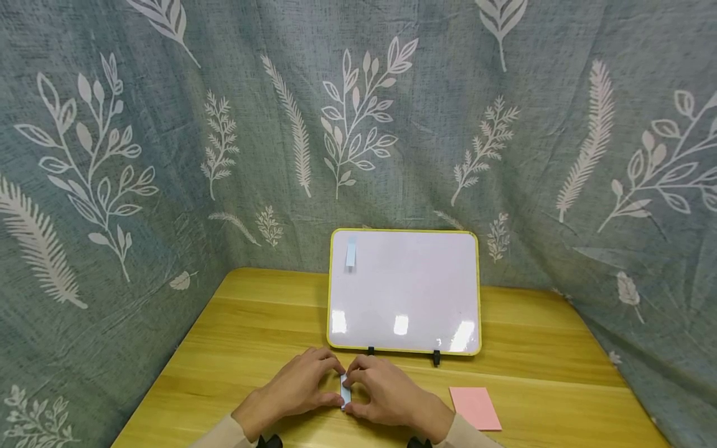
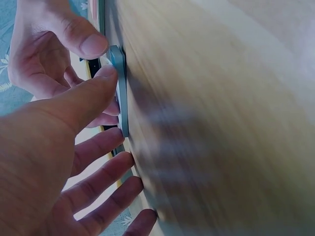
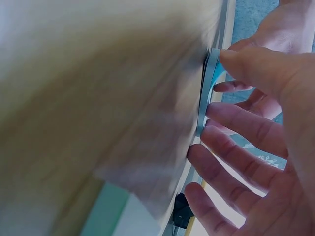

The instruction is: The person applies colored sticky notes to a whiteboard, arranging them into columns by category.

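A narrow light blue sticky-note pad (image 1: 346, 396) lies on the table between both hands, its long side running away from me. My left hand (image 1: 302, 384) holds it from the left, thumb at the near end and index finger toward the far end. From the right, my right hand (image 1: 389, 391) grips it the same way. In the left wrist view, a blue sheet (image 2: 116, 54) bends up at the pad's near end, close to both thumbs. The other fingers of each hand spread loosely, tips near the tabletop. Partly hidden by fingers is the pad's far end.
A yellow-framed whiteboard (image 1: 414, 292) stands on black feet (image 1: 436, 358) behind the hands. One light blue strip (image 1: 350, 254) sticks to its upper left. A pink sticky note (image 1: 476, 409) lies on the wooden table (image 1: 269, 311) at right. Leaf-patterned cloth (image 1: 392, 155) hangs around.
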A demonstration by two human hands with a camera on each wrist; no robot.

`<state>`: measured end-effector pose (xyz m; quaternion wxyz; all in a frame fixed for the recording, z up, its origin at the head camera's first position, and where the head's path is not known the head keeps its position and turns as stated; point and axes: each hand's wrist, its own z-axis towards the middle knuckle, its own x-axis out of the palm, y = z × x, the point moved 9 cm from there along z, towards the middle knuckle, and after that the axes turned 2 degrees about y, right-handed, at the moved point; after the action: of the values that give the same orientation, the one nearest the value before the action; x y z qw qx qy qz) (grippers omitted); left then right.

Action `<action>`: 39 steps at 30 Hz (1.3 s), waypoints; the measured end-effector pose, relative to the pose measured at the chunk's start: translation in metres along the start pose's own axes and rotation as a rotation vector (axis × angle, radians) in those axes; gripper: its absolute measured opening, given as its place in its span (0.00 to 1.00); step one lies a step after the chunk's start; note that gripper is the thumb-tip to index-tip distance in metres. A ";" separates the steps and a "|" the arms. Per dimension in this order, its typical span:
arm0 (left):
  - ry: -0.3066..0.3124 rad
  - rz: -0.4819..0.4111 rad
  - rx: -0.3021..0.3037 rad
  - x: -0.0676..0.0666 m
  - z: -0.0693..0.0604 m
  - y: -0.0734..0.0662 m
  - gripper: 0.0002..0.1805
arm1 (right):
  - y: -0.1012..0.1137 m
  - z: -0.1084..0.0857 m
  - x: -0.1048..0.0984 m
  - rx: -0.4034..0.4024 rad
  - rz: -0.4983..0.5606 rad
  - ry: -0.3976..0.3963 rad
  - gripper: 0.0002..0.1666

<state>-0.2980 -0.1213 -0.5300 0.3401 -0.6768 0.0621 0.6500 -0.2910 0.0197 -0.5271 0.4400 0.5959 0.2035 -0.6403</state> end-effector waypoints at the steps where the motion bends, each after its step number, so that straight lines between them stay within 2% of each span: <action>1: -0.002 0.000 0.002 0.000 0.000 0.000 0.25 | 0.000 0.000 0.001 0.002 -0.001 0.001 0.17; 12: -0.012 -0.009 0.004 0.001 0.000 0.002 0.25 | -0.001 0.001 0.004 0.002 0.008 -0.001 0.15; 18: -0.027 -0.014 0.015 -0.001 -0.002 0.001 0.19 | 0.001 0.003 0.001 -0.017 0.023 -0.023 0.08; 27: -0.021 -0.022 0.032 -0.002 -0.004 -0.001 0.14 | 0.001 0.004 -0.001 -0.005 0.057 -0.045 0.04; 39: -0.035 -0.001 0.035 -0.004 -0.004 -0.005 0.17 | -0.009 0.011 0.001 0.065 0.158 -0.076 0.05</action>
<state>-0.2926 -0.1214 -0.5245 0.3534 -0.6591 0.0672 0.6605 -0.3041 0.0155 -0.5281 0.4770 0.5993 0.1178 -0.6320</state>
